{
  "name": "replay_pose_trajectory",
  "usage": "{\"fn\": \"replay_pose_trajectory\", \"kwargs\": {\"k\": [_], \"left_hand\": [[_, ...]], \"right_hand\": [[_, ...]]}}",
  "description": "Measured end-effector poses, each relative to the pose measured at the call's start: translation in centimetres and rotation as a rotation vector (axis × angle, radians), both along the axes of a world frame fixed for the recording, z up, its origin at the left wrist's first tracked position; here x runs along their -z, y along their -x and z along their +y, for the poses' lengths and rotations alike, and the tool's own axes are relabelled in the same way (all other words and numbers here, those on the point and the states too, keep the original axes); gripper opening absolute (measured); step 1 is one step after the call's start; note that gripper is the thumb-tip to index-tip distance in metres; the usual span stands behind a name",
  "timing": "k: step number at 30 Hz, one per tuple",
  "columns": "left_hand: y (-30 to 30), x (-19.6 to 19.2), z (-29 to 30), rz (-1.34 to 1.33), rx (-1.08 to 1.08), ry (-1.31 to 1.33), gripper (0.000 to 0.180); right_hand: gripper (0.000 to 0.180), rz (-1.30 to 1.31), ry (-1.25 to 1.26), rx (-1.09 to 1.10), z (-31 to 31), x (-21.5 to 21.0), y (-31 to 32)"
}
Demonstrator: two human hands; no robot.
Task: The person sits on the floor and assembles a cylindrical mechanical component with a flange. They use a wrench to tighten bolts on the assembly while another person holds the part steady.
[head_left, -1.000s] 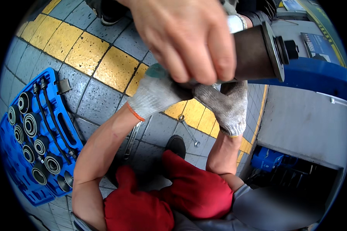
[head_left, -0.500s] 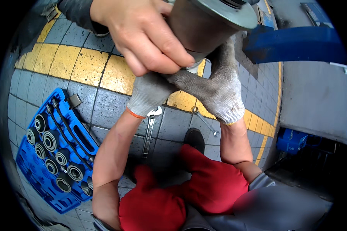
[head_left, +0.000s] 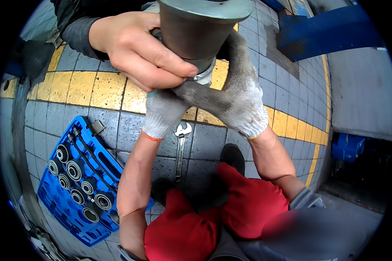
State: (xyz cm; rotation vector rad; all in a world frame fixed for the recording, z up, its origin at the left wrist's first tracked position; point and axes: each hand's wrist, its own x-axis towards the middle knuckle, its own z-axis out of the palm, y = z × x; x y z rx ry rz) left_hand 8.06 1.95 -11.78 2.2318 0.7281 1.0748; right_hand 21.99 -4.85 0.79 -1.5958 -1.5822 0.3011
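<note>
A grey metal cylinder with a wide flange on its upper end is held up before me. My right hand, in a soiled white knit glove, is closed round its lower right side, the thumb reaching left and the fingers rising behind it. My left hand, in a similar glove with an orange cuff edge, is under the cylinder's lower end. Its fingers are hidden behind my right thumb and another person's hand. That person's bare hand grips the cylinder from the left. A clamp-like ring shows at its lower end.
On the tiled floor an adjustable wrench lies below my hands. To the left sits an open blue tool case with several round metal cups. A yellow stripe crosses the floor. Blue metal beam at upper right.
The cylinder and hands have shifted left in view, while the tool case and wrench appear farther right and lower. A combination wrench seen earlier by my right wrist is out of sight.
</note>
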Motion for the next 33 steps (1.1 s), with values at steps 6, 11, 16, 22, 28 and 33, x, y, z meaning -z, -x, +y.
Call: {"fn": "replay_pose_trajectory", "kwargs": {"k": [6, 11, 16, 22, 28, 33], "left_hand": [[-0.8, -0.1, -0.9, 0.000, 0.010, 0.216, 0.062], [-1.6, -0.1, -1.0, -0.120, 0.030, 0.318, 0.056], [-1.4, -1.2, -0.8, -0.115, 0.019, 0.223, 0.054], [-0.8, -1.0, -0.8, -0.046, -0.002, 0.083, 0.051], [-0.7, -1.7, -0.6, -0.121, -0.065, 0.053, 0.049], [-0.8, -0.8, -0.4, -0.211, -0.094, 0.086, 0.050]], "right_hand": [[0.091, 0.204, -0.015, -0.149, 0.3, -0.1, -1.3], [0.088, 0.128, 0.020, -0.129, 0.5, -1.4, -1.2], [0.089, 0.090, 0.040, -0.122, 0.7, -1.9, -1.4], [0.091, 0.061, 0.061, -0.183, 1.0, -2.3, -1.4], [0.089, 0.161, 0.065, -0.154, 1.3, -1.7, -1.3], [0.089, 0.145, 0.020, -0.145, 1.6, -0.9, -1.2]]}}
